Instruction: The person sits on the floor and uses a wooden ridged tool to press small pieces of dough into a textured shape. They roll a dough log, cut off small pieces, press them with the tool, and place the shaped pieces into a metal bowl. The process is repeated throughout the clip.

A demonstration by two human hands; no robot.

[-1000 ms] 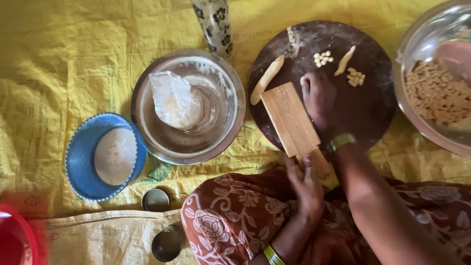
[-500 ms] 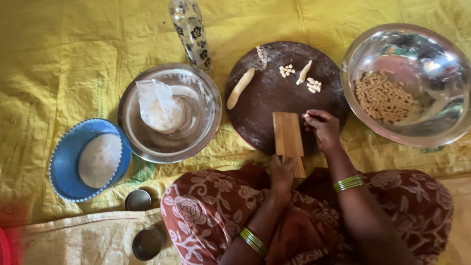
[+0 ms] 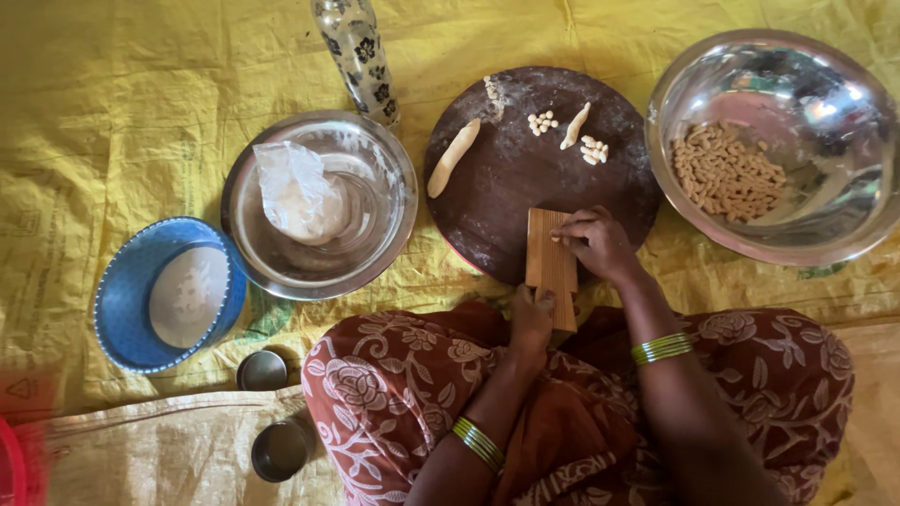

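A: Left to right, what lies before you?

B: A blue bowl (image 3: 127, 305) of flour, then a steel bowl (image 3: 375, 234) holding a plastic bag (image 3: 298, 192), the round dark board (image 3: 506, 197), and the big steel bowl (image 3: 750, 244) of shaped pieces (image 3: 727, 178).

A: And your hands?

B: Your left hand (image 3: 532, 319) grips the near end of the ridged wooden paddle (image 3: 548, 262). The paddle's long axis runs away from you onto the board. Your right hand (image 3: 595, 242) presses curled fingertips on its far right edge; whether they pinch dough, you cannot tell.
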